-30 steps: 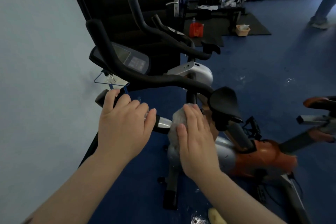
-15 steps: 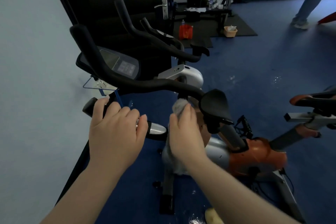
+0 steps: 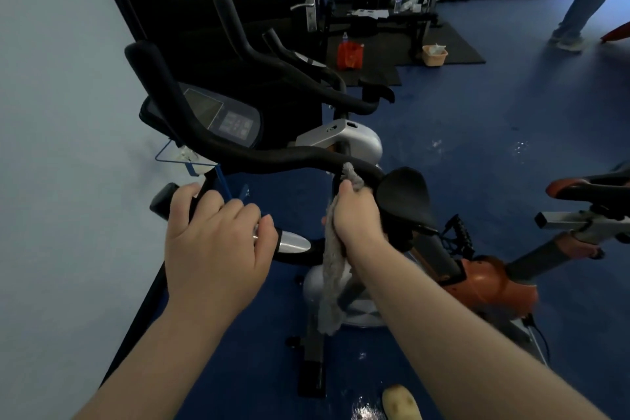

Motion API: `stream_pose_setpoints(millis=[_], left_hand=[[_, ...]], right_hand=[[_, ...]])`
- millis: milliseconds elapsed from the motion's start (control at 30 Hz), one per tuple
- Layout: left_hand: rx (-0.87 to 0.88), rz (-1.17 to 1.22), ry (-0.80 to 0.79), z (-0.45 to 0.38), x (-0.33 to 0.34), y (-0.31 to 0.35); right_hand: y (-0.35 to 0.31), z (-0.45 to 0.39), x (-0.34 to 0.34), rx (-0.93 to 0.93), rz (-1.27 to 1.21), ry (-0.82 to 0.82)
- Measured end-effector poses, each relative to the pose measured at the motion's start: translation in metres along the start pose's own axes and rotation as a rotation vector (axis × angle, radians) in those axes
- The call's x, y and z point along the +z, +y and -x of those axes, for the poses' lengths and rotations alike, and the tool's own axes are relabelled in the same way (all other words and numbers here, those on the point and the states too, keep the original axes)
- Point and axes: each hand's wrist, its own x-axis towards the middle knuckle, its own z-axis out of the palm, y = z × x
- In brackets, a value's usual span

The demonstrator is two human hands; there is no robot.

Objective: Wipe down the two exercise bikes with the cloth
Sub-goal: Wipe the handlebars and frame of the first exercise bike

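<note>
The near exercise bike [image 3: 491, 283] has black handlebars, a console [image 3: 231, 119] and an orange and silver body. My left hand [image 3: 218, 242] is wrapped around the near black handlebar grip. My right hand [image 3: 358, 215] presses a grey cloth [image 3: 332, 269] against the middle of the handlebar, beside a black elbow pad [image 3: 405, 198]. The cloth hangs down below my wrist. A second bike [image 3: 344, 136] with black handlebars and a silver body stands just behind the first.
A pale wall [image 3: 61, 147] runs along the left. A dark door [image 3: 238, 3] stands behind the bikes. Weight equipment, a red bag [image 3: 349, 54] and a small basket [image 3: 434, 54] sit at the back. A person's legs [image 3: 579, 0] are at far right. The floor is blue with wet spots.
My right hand has slid up with the cloth from the bike's stem to the handlebar middle. The cloth now hangs lower. My left hand kept its grip.
</note>
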Motion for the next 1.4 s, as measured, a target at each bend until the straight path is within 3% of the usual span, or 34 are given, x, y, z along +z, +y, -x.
stream_pose_setpoints(millis=[133, 267, 333, 367, 467, 533, 600, 667, 833, 967, 1033, 1200, 1367, 1400], left_hand=[[-0.005, 0.012, 0.009, 0.002, 0.0, 0.001], [-0.005, -0.004, 0.018, 0.003, 0.001, -0.001], [0.003, -0.006, 0.02, 0.003, 0.002, 0.0], [0.009, -0.012, 0.023, 0.003, 0.002, 0.0], [0.069, -0.033, 0.028, 0.006, 0.003, -0.004], [0.101, -0.011, 0.017, 0.008, 0.003, -0.01], [0.124, 0.08, 0.018, 0.009, 0.001, -0.016], [0.1, 0.17, 0.052, 0.008, -0.003, -0.019], [-0.257, 0.413, 0.156, 0.004, -0.012, -0.04], [-0.425, 0.738, 0.078, 0.013, -0.02, -0.038], [-0.498, 0.845, 0.094, 0.017, -0.02, -0.032], [-0.658, 1.07, 0.133, 0.013, -0.021, -0.016], [-0.662, 1.112, 0.129, 0.014, -0.017, -0.016], [-0.655, 1.105, 0.134, 0.014, -0.016, -0.014]], right_hand=[[0.033, 0.034, 0.003, -0.055, -0.001, 0.039], [0.035, 0.048, 0.009, -0.522, 0.393, 0.145], [0.023, 0.054, 0.016, -0.774, 0.635, 0.119], [0.016, 0.059, 0.02, -0.814, 0.688, 0.081], [0.009, 0.058, 0.013, -0.793, 0.689, -0.164], [0.017, 0.046, -0.01, -0.895, 0.713, -0.33], [0.031, 0.035, -0.032, -0.983, 0.8, -0.303], [0.035, 0.041, -0.032, -0.927, 0.822, -0.19], [0.002, 0.063, 0.024, -1.056, 1.076, -0.266], [0.006, 0.044, 0.001, -1.18, 1.1, -0.452], [0.01, 0.039, -0.005, -1.201, 1.166, -0.403], [-0.026, 0.037, 0.056, -0.917, 0.994, -0.538], [0.007, 0.078, 0.056, -1.155, 0.843, -0.128], [0.016, 0.076, 0.048, -1.19, 0.832, -0.111]])
